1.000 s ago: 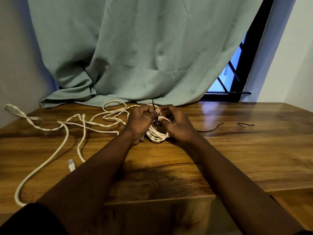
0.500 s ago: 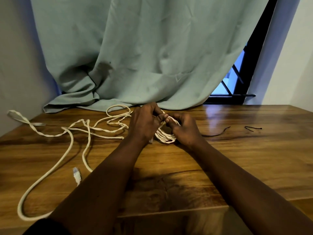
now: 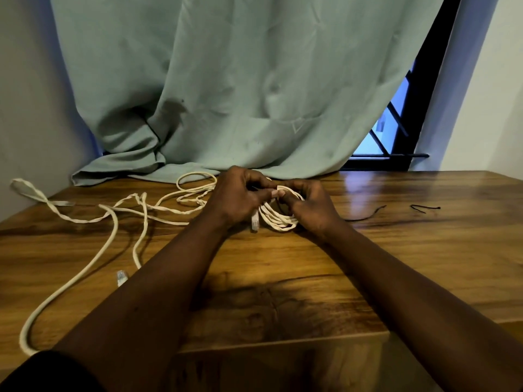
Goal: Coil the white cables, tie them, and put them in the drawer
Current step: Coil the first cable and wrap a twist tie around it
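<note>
Left hand (image 3: 235, 200), right hand (image 3: 312, 208) on coiled cable (image 3: 280, 222)

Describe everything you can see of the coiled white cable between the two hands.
The coiled white cable is a small bundle of several loops, plastic-sheathed by its look, resting on the wooden table. The left hand and right hand grip its far part from either side, hiding it there. A pale plug sticks out at its left. Whether a tie is on it cannot be seen.
</note>
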